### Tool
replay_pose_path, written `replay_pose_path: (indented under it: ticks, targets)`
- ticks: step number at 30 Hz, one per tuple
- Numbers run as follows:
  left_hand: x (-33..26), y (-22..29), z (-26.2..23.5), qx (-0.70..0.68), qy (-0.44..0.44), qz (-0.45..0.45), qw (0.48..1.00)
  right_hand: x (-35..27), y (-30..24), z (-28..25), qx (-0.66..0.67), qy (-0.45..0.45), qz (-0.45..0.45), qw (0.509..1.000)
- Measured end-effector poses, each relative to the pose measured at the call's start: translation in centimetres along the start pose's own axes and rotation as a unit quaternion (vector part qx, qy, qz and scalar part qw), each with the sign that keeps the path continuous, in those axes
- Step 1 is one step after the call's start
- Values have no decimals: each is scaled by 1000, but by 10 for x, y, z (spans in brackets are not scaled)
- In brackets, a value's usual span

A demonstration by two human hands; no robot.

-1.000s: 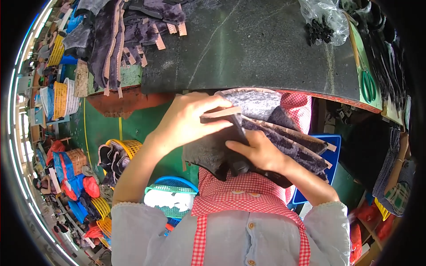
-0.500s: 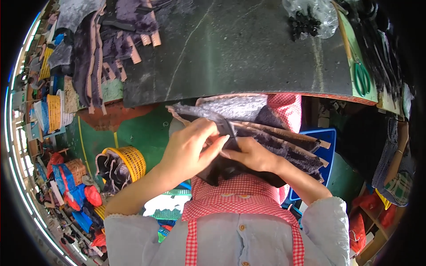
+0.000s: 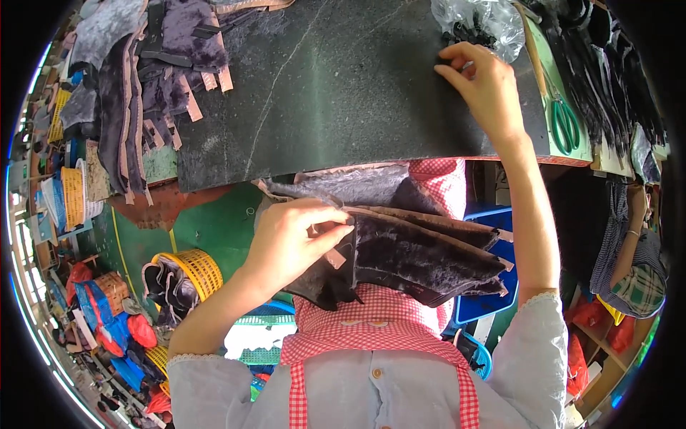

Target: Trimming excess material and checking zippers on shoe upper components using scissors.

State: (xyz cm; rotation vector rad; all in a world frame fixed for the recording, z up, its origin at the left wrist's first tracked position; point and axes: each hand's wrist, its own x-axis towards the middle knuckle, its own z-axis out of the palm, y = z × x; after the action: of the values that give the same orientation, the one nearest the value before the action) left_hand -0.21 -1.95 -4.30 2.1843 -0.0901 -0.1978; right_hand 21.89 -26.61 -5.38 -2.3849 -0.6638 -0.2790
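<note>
Dark plush fabric pieces with pale brown edge strips lie layered across my lap. My left hand is closed on the left edge of this plush fabric, thumb and index finger pinched together. My right hand is over the dark tabletop, its fingers curled, thumb and index tips slightly apart; I see nothing between them. Just beyond it, a heap of small black pieces lies against a clear plastic bag, partly hidden by the hand.
More plush strips are piled at the table's far left. Green-handled scissors lie on the right. A blue bin stands right of my lap, a yellow basket on the left. Another person's arm shows far right.
My right hand has left the fabric and reached up over the table to the small black pieces. My left hand still pinches the fabric. The whole view has shifted slightly.
</note>
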Motion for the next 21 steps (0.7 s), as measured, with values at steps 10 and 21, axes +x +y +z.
replay_pose_path:
  ticks: [10, 21]
  targets:
    - [4, 4, -2, -76, 2, -63, 995, -45, -43, -8, 399, -121, 157, 895]
    - [9, 2, 2, -94, -2, -2, 996, -119, -99, 32, 585, -136, 253, 758]
